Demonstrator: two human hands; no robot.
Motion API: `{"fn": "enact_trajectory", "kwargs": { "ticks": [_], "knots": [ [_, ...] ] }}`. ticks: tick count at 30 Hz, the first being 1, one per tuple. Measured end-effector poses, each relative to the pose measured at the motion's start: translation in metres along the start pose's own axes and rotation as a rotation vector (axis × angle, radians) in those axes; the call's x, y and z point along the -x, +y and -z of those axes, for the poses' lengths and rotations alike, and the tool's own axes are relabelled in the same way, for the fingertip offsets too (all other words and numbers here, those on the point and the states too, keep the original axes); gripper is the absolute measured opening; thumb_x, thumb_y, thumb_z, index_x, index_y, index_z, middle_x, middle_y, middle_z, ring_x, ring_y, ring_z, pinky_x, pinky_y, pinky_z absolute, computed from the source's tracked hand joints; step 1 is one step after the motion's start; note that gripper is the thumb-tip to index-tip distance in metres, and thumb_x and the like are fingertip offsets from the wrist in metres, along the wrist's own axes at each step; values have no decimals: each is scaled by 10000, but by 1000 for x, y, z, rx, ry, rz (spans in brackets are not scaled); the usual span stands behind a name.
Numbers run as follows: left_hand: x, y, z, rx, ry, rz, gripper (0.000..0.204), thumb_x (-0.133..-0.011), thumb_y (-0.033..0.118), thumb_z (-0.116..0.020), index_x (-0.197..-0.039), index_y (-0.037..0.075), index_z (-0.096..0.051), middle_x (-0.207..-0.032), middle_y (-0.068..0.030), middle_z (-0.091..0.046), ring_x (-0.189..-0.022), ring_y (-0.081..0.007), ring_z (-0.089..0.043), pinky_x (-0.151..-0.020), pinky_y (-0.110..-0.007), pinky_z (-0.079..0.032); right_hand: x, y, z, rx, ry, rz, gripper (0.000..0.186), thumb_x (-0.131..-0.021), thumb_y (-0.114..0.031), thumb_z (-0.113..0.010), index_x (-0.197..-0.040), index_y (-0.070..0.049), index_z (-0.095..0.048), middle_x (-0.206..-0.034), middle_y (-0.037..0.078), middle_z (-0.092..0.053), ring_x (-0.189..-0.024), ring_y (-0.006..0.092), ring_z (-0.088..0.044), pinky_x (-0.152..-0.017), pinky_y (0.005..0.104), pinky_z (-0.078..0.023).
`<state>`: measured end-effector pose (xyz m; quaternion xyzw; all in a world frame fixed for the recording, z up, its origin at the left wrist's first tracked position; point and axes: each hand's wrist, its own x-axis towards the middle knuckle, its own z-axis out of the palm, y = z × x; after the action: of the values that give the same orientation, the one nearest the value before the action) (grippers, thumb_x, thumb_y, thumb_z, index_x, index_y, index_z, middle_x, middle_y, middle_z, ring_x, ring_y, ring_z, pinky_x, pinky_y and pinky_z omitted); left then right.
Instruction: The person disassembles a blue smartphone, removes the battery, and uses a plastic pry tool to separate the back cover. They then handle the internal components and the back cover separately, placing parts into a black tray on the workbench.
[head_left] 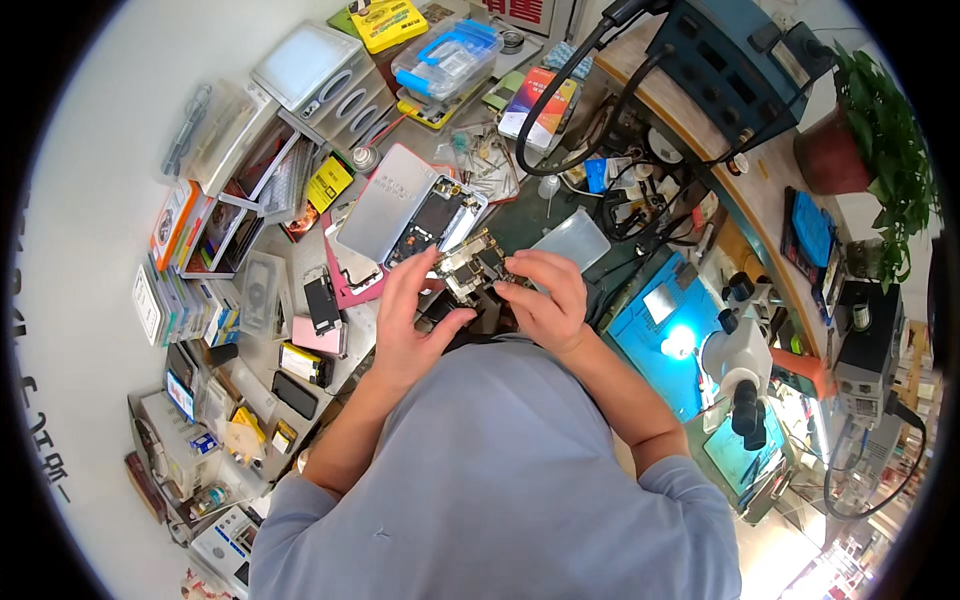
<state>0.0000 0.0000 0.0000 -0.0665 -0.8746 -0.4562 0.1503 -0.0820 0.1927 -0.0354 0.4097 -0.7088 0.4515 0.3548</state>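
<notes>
A small circuit board (472, 268) with gold-coloured edges and metal shields is held up in front of my body. My left hand (408, 322) grips its left side, fingertips at the upper edge and thumb lower down. On the other side, my right hand (548, 300) pinches the board's right edge between thumb and fingers. Just beyond the board lies an opened phone housing (432, 222) with dark parts inside, partly covered by my left fingers. It rests against a flat silver-grey panel (380, 207). What is under the board is mostly hidden.
A translucent plastic box (572, 240) lies right of the board. Farther right are a lit blue work mat (640, 325) and a microscope (740, 370). A dark bench unit with thick hoses (735, 75) stands back right. Phones, boxes and stacked drawers (345, 95) crowd the left.
</notes>
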Motion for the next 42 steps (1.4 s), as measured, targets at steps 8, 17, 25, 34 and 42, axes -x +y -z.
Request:
{"fn": "enact_trajectory", "kwargs": {
  "ticks": [8, 17, 25, 34, 42],
  "knots": [
    [-14, 21, -14, 65, 108, -59, 644, -780, 151, -795, -1334, 7, -499, -1240, -158, -548, -1003, -238, -583, -788, -327, -527, -9, 11, 15, -58, 51, 15, 261, -667, 8, -708, -920, -54, -691, -1019, 94, -661, -914, 271, -651, -724, 305, -543],
    [-12, 36, 8, 693, -37, 507, 241, -1007, 188, -526, -1061, -30, -613, -824, -115, -686, -681, -158, -649, -643, -271, -520, -51, -18, 40, -931, -60, -1058, 171, -896, -18, -655, -1067, -14, -651, -963, 20, -653, -817, 58, -588, -706, 218, -482],
    [-13, 47, 11, 765, -34, 573, 250, -1008, 212, -521, -1069, -19, -595, -820, -126, -680, -676, -185, -653, -627, -297, -518, -60, -19, 49, -1030, -122, -1159, 227, -965, -121, -584, -1162, -31, -652, -920, -12, -632, -823, 47, -558, -707, 225, -480],
    [-9, 41, 16, 802, -42, 541, 234, -1001, 185, -539, -1080, -22, -614, -873, -115, -699, -731, -168, -669, -667, -278, -533, -56, -19, 43, -1027, -121, -1173, 233, -952, -114, -605, -1168, -31, -637, -938, -5, -639, -828, 49, -559, -706, 220, -468],
    [-7, 37, 16, 788, -40, 511, 229, -1001, 171, -537, -1089, -27, -610, -885, -117, -698, -740, -164, -665, -675, -279, -531, -53, -18, 40, -1021, -112, -1181, 226, -949, -130, -619, -1151, -29, -637, -950, -6, -657, -815, 46, -559, -695, 215, -449]
  ]
}}
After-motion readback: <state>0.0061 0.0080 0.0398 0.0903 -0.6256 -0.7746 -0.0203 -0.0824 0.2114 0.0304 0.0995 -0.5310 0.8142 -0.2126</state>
